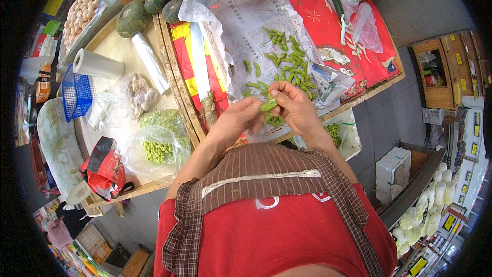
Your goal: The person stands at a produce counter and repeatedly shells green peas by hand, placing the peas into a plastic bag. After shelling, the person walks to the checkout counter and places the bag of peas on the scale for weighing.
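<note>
A plump green soybean pod [268, 105] is pinched between the thumb and fingers of my right hand [298, 107]. My left hand [240, 117] is at the pod's left end, fingers curled and blurred; whether it grips the pod, I cannot tell. Below both hands, more green pods [298, 60] lie scattered over printed newspaper [246, 19], thickest at its right side. To the left, a clear plastic bag [132, 148] holds a mound of shelled green beans [157, 151].
Left of me are a blue basket [77, 92], a plastic roll [98, 63], garlic [142, 94] and a red bag [104, 169]. Green pumpkins [132, 17] stand at the back left. A cucumber [336, 3] lies on the red cloth [311, 13]. Below the table's right edge sits a white foam box [350, 134].
</note>
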Available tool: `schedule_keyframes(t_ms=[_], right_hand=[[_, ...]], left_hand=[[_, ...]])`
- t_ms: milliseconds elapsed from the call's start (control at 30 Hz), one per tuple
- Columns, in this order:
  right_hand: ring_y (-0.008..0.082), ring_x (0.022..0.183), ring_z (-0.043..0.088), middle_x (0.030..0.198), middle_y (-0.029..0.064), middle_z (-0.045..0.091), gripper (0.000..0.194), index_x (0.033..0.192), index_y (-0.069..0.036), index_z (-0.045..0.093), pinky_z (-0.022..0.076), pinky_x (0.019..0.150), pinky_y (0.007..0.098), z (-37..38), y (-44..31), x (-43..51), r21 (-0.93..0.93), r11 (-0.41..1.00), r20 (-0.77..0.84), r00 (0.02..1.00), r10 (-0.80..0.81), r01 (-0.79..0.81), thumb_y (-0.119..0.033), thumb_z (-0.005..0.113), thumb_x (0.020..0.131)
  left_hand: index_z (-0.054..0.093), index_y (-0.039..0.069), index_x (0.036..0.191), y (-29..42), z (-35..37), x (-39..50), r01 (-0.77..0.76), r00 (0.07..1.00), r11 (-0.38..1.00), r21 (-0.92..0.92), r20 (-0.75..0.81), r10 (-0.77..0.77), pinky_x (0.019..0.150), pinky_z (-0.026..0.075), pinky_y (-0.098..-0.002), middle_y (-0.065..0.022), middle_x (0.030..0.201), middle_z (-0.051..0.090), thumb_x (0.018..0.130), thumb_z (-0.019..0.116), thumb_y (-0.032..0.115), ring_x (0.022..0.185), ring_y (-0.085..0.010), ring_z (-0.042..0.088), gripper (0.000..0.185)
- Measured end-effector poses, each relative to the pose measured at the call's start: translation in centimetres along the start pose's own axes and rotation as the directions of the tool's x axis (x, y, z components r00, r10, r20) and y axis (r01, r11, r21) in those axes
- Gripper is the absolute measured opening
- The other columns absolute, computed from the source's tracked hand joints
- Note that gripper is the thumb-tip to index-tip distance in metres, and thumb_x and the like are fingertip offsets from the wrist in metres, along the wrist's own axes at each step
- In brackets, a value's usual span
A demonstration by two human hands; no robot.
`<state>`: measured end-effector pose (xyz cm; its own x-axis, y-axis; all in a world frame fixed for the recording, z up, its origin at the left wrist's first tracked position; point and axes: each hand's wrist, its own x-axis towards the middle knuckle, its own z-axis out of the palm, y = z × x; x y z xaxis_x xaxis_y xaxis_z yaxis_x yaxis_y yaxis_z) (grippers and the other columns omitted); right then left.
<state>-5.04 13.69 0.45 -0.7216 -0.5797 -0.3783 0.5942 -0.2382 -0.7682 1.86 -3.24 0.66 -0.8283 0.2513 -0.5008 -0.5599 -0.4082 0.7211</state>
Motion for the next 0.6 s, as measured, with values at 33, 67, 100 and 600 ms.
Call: schedule_keyframes(t_ms=[33,67,100,600], right_hand=[[0.0048,0.063,0.047,0.086,-0.0026,0.052,0.012,0.100,-0.006,0.054,0.0426,0.058,0.0192,0.0,0.1,0.0,-0.027,0.999,0.000,1.000,-0.027,0.027,-0.013,0.056,0.090],[0.0050,0.063,0.048,0.085,-0.0028,0.052,0.013,0.100,-0.006,0.055,0.0424,0.058,0.0190,-0.1,0.2,-0.1,-0.076,0.997,-0.032,0.999,-0.033,0.030,-0.014,0.056,0.090],[0.0052,0.063,0.048,0.083,-0.0029,0.052,0.014,0.100,-0.005,0.055,0.0422,0.058,0.0189,-0.1,0.3,-0.1,-0.118,0.992,-0.044,0.998,-0.051,0.046,-0.015,0.056,0.090],[0.0071,0.064,0.054,0.069,0.0016,0.058,0.016,0.084,-0.002,0.054,0.0431,0.060,0.0226,0.7,-0.4,-2.2,-0.454,0.890,0.034,0.999,-0.027,0.040,-0.017,0.056,0.088]], left_hand=[[0.052,0.006,0.091,0.1,0.1,-0.2,-0.016,1.000,1.000,-0.009,0.005,0.016,0.054,0.035,-0.0226,-0.0026,0.072,0.052,0.096,0.044,0.023,0.057,-0.0111,0.046,0.019],[0.052,0.006,0.091,0.2,0.1,-0.4,-0.026,1.000,1.000,-0.013,0.003,0.026,0.054,0.035,-0.0224,-0.0024,0.072,0.052,0.096,0.044,0.024,0.057,-0.0111,0.046,0.020],[0.052,0.007,0.091,0.4,0.1,-0.5,-0.026,1.000,1.000,-0.010,-0.004,0.026,0.054,0.035,-0.0223,-0.0023,0.071,0.052,0.096,0.044,0.024,0.057,-0.0110,0.046,0.020],[0.050,0.009,0.082,-1.2,1.3,-0.1,-0.108,0.989,0.994,-0.021,-0.103,0.106,0.050,0.030,-0.0209,0.0027,0.062,0.046,0.094,0.049,0.023,0.053,-0.0068,0.040,0.018]])
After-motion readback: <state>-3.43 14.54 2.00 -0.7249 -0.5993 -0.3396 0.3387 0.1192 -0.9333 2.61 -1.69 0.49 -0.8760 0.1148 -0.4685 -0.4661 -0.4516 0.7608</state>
